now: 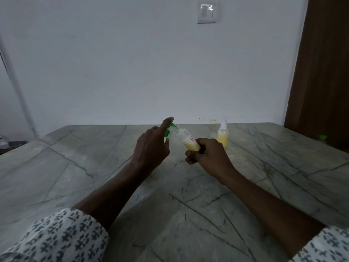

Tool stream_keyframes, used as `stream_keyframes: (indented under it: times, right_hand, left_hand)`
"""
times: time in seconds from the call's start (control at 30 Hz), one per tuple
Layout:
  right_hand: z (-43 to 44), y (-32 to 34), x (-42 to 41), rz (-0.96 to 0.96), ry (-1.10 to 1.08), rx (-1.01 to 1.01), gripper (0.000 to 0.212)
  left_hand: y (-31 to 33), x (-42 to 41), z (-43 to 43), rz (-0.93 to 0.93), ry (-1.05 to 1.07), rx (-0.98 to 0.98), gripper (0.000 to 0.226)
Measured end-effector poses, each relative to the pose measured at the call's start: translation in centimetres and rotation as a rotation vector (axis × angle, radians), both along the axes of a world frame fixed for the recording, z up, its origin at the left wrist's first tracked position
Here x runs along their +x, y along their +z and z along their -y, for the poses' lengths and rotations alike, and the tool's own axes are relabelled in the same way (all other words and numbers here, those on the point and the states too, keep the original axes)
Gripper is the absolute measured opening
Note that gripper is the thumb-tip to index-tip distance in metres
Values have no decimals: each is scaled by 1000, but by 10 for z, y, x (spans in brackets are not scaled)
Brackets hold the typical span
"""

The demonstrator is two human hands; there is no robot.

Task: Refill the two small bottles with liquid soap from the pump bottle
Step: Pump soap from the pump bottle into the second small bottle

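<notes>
Most of pump bottle (172, 128) behind left hand (151, 148)

dim white wall (132, 63), wall switch (207, 12), marble table (75, 167).

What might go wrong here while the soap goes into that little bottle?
1. The small bottle, gripped at its base by the right hand, is tilted with its narrow mouth at the green spout of the pump bottle. A slight miss would likely put soap on the table.
2. It is already part full and leaning, so soap may run back out.
</notes>
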State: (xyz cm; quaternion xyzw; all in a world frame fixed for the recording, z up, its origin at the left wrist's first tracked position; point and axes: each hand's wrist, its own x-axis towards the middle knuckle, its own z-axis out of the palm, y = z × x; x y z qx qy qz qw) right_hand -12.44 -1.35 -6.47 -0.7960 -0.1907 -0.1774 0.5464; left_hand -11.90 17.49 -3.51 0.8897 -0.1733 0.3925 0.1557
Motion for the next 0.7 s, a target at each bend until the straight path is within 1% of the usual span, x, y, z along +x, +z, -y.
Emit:
stream_keyframes:
  times: [0.2, 0.37, 0.53, 0.63, 0.7]
  right_hand:
    - [5, -2, 2, -24, -22, 17, 15]
    - [5, -3, 3, -15, -25, 4, 17]
    - [2, -1, 1, -5, -3, 14, 19]
    - [1, -1, 1, -7, 5, 31, 19]
    - [2, -1, 1, -13, -3, 29, 17]
  left_hand:
    - [-2, 1, 5, -38, 65, 63, 90]
    - [-2, 2, 3, -33, 28, 59, 85]
    - [-1, 1, 0, -17, 14, 29, 74]
    - [-1, 1, 1, -14, 12, 25, 75]
    - [-2, 2, 3, -12, 18, 43, 81]
